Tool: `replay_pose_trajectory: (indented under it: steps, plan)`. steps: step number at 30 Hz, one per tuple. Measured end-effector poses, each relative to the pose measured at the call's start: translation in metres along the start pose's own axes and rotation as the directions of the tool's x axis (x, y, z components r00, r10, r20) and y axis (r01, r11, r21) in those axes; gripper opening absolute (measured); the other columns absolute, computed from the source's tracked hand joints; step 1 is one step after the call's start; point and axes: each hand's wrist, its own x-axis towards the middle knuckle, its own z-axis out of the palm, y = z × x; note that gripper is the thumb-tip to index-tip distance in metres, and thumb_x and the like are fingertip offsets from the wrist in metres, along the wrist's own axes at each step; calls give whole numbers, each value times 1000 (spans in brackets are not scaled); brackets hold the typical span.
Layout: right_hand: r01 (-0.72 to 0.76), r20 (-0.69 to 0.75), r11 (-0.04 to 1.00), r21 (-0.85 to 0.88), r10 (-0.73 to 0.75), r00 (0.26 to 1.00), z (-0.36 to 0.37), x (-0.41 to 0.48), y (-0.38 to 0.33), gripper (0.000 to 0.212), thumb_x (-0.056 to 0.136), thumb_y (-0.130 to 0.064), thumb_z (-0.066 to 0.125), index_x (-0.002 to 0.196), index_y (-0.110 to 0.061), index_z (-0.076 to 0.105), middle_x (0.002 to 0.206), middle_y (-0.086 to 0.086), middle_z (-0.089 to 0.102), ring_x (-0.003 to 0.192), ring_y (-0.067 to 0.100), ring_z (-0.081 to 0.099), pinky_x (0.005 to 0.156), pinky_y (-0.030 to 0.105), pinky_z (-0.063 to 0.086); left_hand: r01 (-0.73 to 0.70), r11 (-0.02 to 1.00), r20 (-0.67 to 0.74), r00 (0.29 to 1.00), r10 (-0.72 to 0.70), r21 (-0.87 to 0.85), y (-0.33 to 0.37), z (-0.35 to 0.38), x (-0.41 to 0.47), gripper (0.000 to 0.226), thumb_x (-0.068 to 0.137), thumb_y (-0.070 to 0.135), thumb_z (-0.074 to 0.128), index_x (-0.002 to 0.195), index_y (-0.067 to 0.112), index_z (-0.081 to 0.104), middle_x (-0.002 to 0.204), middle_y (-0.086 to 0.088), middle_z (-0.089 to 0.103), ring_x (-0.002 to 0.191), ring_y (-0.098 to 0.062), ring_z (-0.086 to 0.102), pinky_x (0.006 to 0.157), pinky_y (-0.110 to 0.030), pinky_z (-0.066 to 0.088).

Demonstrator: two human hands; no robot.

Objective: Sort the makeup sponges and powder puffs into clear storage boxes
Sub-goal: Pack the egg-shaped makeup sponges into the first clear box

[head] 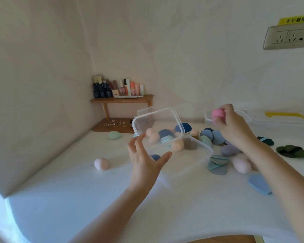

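our right hand (233,127) has its fingers curled round a pink sponge (218,114), which pokes out of the fist toward ten o'clock. the open clear box (200,149) lies at about eight o'clock from it, its lid (158,120) tipped up on the far side. our left hand (146,158) is nearer the box, fingers spread and fairly straight at its near-left corner, so we judge the sponge should come in over the right rim.

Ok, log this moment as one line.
left hand: touches clear box | lid: raised | right hand: grips pink sponge, in the air | status: pink sponge not yet boxed
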Motion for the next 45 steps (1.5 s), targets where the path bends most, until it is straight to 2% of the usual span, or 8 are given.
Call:
replay_pose_trajectory:
  steps: [4,9,12,18,25,29,38,45]
  plan:
    - [127,240,988,90,-145,960,-11,-12,-38,31,95,-21,53,125,-21,46,102,6,63,85,26,65,77,31,45,123,983,47,992,-118,-134,2,0,1,77,76,20,77,138,22,31,138,7,23,104,1,43,89,-17,36]
    - [141,584,987,74,-158,796,19,-39,-74,37,77,-33,75,105,-33,50,95,-13,59,89,11,58,84,33,47,168,954,101,984,-147,-248,1,0,3,52,78,6,72,114,31,45,126,2,45,97,8,51,73,-6,44]
    - [296,588,952,-75,-197,785,37,-45,-84,25,79,-23,67,101,-34,63,81,-16,52,74,2,40,77,30,36,242,942,165,964,-208,-231,-1,-1,5,44,80,3,64,113,28,51,120,-7,56,107,-11,54,77,-21,50]
    - [313,665,938,-149,-140,733,57,-50,-80,30,79,-8,63,108,-19,61,100,5,61,91,25,60,65,27,39,290,936,251,938,-238,-199,-1,-2,3,35,81,2,55,108,25,55,108,-11,62,88,-21,61,62,-23,50]
    - [382,621,924,3,-301,724,63,-57,-85,22,79,-5,54,90,-13,71,81,1,73,76,13,64,64,20,43,293,933,294,929,-226,-209,5,-4,4,35,81,2,62,109,21,53,88,-12,70,76,-22,65,54,-21,47]
    - [490,515,870,53,-444,733,69,-61,-87,23,79,-6,61,99,-14,54,79,-3,71,72,13,65,67,31,55,317,924,333,913,-236,-213,9,-8,6,36,80,-9,56,103,18,53,73,-7,69,61,-19,65,52,-25,52]
    - [181,574,954,238,-288,767,62,-57,-71,18,86,-5,62,96,-18,70,94,-1,73,87,14,70,87,29,54,344,931,400,875,-272,-119,5,-9,14,38,74,1,68,100,27,61,96,-2,67,88,-26,66,73,-51,57]
    - [-66,476,926,373,-130,870,13,-52,-49,10,92,-8,59,90,-11,68,86,2,73,69,9,70,71,25,59,309,946,396,884,-248,-97,7,-7,13,30,83,1,58,100,25,62,102,1,60,86,-17,58,72,-45,56]
